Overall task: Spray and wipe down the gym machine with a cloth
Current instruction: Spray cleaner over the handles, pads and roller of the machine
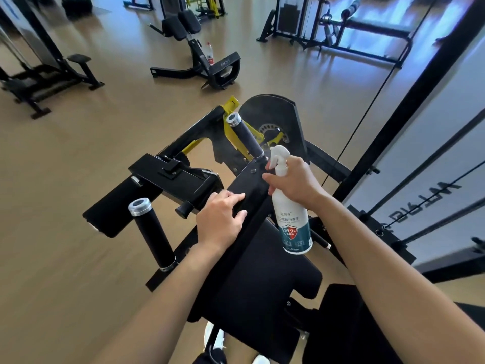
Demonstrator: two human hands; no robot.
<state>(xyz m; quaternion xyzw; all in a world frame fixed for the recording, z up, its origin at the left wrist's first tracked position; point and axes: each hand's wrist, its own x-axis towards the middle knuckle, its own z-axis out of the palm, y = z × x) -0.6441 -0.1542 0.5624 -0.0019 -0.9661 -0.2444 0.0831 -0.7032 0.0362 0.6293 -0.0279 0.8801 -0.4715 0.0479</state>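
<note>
Both forearms reach forward from the bottom edge of the view over the machine (183,174), a black frame with yellow parts standing on a wooden floor (78,158).

The left arm runs up from the lower left. The left hand (220,219) lies palm down on a black bar (250,186) at the top of the pad (262,271). Its fingers are nearly straight and laid flat over the bar's edge, so it rests there opened out and grips nothing.

The right arm comes in from the lower right and bends at the wrist. The right hand (296,182) is curled round the neck of a white spray bottle (294,222), with a fingertip on the trigger. The bottle hangs upright below the hand, just right of the bar and above the pad, its teal and red label facing the camera. Its nozzle points left, toward the base of the far handle (245,136), a black grip with a silver cap that rises from the end of the bar. Nozzle and grip are close but apart.

The near handle (152,232), of the same kind, stands left of the left wrist, clear of it.

A white shoe (215,334) shows under the pad. Farther off, a water bottle (210,53) stands on the floor against another machine.
</note>
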